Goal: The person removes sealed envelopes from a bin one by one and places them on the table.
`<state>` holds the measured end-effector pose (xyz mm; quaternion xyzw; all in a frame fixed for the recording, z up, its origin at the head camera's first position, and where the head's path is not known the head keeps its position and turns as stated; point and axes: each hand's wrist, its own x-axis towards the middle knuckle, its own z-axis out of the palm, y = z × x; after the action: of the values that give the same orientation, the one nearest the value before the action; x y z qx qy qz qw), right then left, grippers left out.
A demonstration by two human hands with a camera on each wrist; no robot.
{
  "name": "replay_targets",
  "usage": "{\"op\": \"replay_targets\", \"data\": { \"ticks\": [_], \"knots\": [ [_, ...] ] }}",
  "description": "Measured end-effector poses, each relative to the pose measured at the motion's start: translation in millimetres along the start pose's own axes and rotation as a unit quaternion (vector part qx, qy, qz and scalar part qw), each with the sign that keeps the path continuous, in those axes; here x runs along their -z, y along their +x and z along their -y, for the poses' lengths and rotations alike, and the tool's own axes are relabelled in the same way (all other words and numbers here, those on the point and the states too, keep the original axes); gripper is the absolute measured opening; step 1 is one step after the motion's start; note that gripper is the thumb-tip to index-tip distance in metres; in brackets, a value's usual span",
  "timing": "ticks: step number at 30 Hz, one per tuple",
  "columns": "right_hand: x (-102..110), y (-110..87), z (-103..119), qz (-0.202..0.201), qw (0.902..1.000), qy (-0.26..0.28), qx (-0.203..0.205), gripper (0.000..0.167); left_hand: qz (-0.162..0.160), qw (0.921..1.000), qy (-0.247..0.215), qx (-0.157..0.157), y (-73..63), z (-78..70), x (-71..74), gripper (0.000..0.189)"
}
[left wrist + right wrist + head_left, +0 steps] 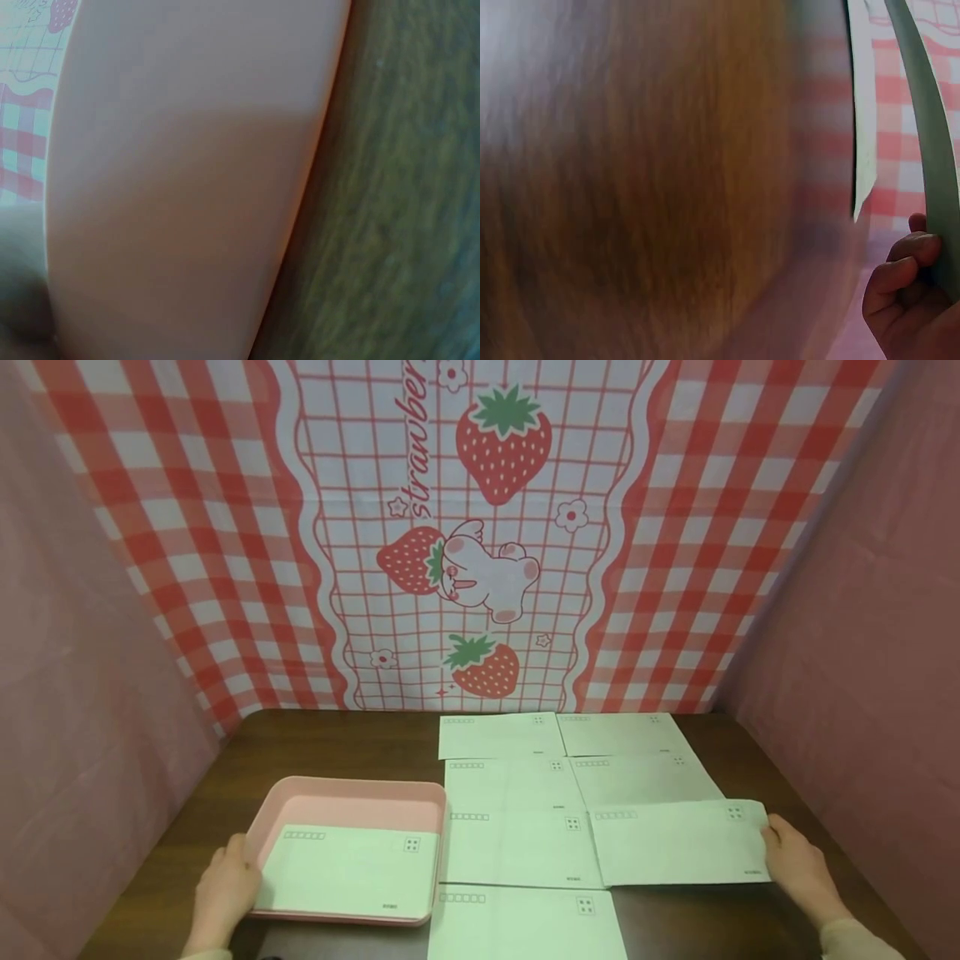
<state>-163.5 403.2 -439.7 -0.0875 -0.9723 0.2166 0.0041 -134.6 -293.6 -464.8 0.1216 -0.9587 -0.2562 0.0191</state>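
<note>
At the left of the head view, my left hand [225, 885] grips the left rim of a pink tray [367, 787]; the fingertips are hidden in the left wrist view, where the tray's outer wall [187, 187] fills the middle. Inside the tray lies a white envelope [348, 872] printed with postcode boxes and a stamp square. On the right, my right hand [802, 864] pinches the right edge of another envelope [678, 847]. The right wrist view shows that envelope [930, 142] edge-on, raised off the table, with curled fingers [896, 277] at its end.
Several more envelopes lie in two columns on the dark wooden table [337, 735], such as one at the back [498, 739] and one at the front [525, 927]. A checked strawberry cloth [465, 568] hangs behind, with pink curtains [847, 610] at both sides.
</note>
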Motion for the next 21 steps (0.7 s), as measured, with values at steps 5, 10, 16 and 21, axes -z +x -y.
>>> {"op": "replay_targets", "data": {
  "ticks": [5,10,16,21],
  "knots": [
    [-2,3.5,-5,-0.003,0.9998,-0.018,0.001,0.035,-0.001,1.0,0.0,0.0,-0.5,-0.2,0.1,0.042],
    [-6,9.9,-5,0.014,0.9989,-0.039,-0.022,0.04,0.003,1.0,0.001,0.005,0.3,-0.7,0.0,0.041],
    [-7,15.7,-3,0.027,0.9973,-0.056,-0.04,0.039,0.003,1.0,0.001,0.008,0.7,-1.1,0.1,0.041],
    [-8,17.5,-3,0.025,0.9976,-0.05,-0.042,0.035,0.002,1.0,0.003,0.008,0.5,-0.8,-0.1,0.042]
  ]
}}
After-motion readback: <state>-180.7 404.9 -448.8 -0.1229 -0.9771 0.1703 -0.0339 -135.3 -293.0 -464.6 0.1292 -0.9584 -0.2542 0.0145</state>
